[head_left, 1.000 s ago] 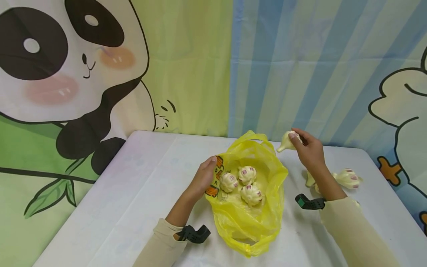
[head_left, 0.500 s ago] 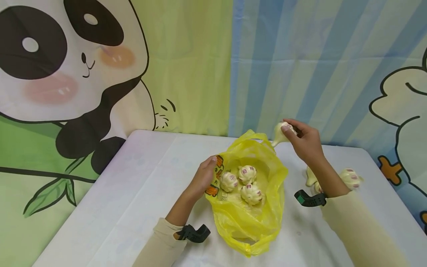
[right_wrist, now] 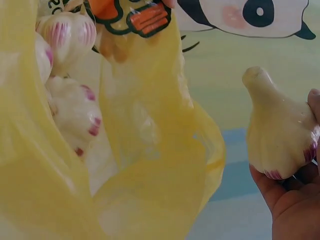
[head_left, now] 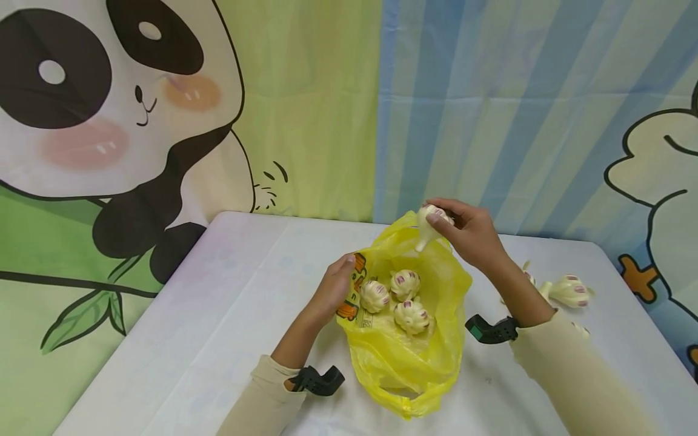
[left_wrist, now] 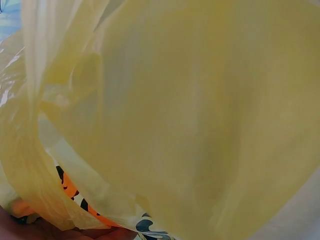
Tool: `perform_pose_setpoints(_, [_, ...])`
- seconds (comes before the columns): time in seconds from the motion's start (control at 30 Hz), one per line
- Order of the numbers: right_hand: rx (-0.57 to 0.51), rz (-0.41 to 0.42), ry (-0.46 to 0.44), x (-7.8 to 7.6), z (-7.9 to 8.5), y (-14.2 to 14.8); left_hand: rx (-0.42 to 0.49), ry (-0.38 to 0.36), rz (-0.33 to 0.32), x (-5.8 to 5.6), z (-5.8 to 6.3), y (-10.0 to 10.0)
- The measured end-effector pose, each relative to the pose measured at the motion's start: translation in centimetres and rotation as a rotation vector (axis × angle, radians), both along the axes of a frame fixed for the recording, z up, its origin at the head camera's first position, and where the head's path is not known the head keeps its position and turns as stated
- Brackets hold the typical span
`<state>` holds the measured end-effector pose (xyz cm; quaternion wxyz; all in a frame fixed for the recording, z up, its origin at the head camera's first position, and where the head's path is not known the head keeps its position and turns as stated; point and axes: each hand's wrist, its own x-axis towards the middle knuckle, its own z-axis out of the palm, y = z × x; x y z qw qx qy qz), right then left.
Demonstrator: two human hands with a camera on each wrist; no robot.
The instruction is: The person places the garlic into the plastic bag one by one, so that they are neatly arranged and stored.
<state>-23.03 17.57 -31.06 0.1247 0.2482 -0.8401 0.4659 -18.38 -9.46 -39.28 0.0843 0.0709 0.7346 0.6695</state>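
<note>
A yellow plastic bag [head_left: 403, 369] lies with its mouth spread on the table. Three garlic bulbs, one of them the front garlic bulb [head_left: 411, 317], sit inside it. My left hand [head_left: 331, 289] grips the bag's left rim beside an orange printed picture; in the left wrist view the yellow film [left_wrist: 200, 110] covers most of the hand. Above the bag's far edge, my right hand [head_left: 471, 236] pinches another garlic bulb [head_left: 431, 225] between thumb and fingers, stem pointing down. The right wrist view shows this white bulb [right_wrist: 280, 130] with purple marks, apart from the bag.
Several more garlic bulbs [head_left: 570, 291] lie at the right of the white table [head_left: 229, 303], partly hidden behind the right forearm. A printed curtain [head_left: 491, 109] hangs directly behind the table's back edge.
My right hand has carried the garlic bulb leftward, from right of the bag to over its far edge. My left hand keeps its grip, and the bulbs in the bag stay put.
</note>
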Motion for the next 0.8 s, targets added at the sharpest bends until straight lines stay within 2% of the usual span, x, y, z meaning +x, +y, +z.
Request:
perform_pose_setpoints(0.07, [0.02, 0.021, -0.002, 0.1, 0.0, -0.4, 0.004, -0.004, -0.01, 0.0, 0.2, 0.0])
perform_pose_setpoints(0.1, [0.032, 0.03, 0.002, 0.1, 0.0, -0.7, 0.008, -0.007, -0.016, 0.3, 0.6, 0.0])
perform_pose_setpoints(0.27, [0.085, 0.081, -0.011, 0.3, 0.0, -1.7, 0.027, -0.015, -0.026, 0.3, 0.6, 0.0])
perform_pose_setpoints(0.33, [0.107, 0.114, -0.038, 0.3, 0.1, -2.0, 0.032, -0.011, -0.021, 0.1, 0.1, 0.0])
perform_pose_setpoints(0.6, [0.192, 0.278, -0.191, 0.3, -0.5, -3.7, 0.012, 0.004, -0.01, -0.1, -0.1, 0.1])
perform_pose_setpoints(0.8, [0.254, 0.387, -0.245, 0.0, -1.4, -5.0, 0.019, 0.019, -0.009, -0.1, -0.1, 0.0])
